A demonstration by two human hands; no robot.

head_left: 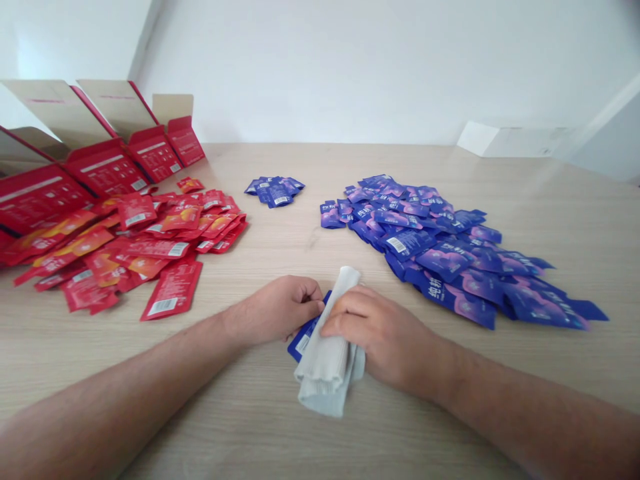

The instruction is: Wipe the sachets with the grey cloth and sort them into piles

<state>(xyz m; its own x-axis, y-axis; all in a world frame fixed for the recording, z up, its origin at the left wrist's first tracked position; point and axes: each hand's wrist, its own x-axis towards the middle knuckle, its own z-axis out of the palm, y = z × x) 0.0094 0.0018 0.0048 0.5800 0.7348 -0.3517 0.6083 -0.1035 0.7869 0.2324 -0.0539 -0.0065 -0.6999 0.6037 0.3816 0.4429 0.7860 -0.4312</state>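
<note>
My right hand [383, 330] is closed on a folded whitish ribbed cloth [323, 357], which lies over part of a blue sachet [303, 341]. With fingers curled in a pinch, my left hand [285, 308] grips the left edge of that same sachet. A barcode label shows near the sachet's lower end; the rest of it is under the cloth. To the right spreads a large pile of blue and purple sachets [445, 257]. Farther back in the middle sits a small heap of blue sachets [277, 191].
Red and orange sachets [163, 247] are heaped on the left. Behind them stands a row of red cardboard boxes [107, 173] with raised flaps. A white box [515, 140] lies at the back right by the wall. Everything rests on a light wooden table [240, 420].
</note>
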